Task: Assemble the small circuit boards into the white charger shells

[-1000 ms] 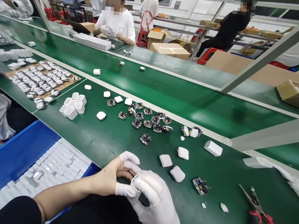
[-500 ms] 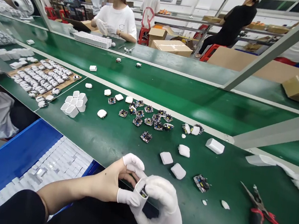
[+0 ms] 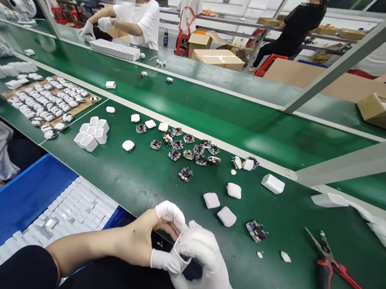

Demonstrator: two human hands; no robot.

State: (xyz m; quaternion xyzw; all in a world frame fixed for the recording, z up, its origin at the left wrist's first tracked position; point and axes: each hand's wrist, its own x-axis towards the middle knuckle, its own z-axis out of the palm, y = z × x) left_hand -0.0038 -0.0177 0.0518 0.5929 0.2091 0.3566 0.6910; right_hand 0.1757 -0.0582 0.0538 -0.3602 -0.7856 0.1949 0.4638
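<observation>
My left hand (image 3: 148, 237), with white covers on its fingertips, is wrapped round a small white housing (image 3: 179, 255) near the bench's front edge. Close against it, my right hand (image 3: 204, 263) in a white glove has its bent fingers over the housing's open end and its thumb below. The fingers hide most of what is inside the housing. Beyond the hands lie white caps (image 3: 227, 216), a loose circuit board (image 3: 256, 230) and a cluster of several more boards (image 3: 199, 152) on the green bench.
Red-handled pliers (image 3: 328, 264) lie at the right, near a white housing (image 3: 273, 184). Upright housings (image 3: 92, 133) stand to the left. A blue bin (image 3: 38, 182) of white housings is at lower left. Co-workers sit beyond and at the left edge.
The right hand's fingers have shifted over the housing's opening, covering the board seen inside it before. The view has moved slightly. The co-worker across has reached toward the left.
</observation>
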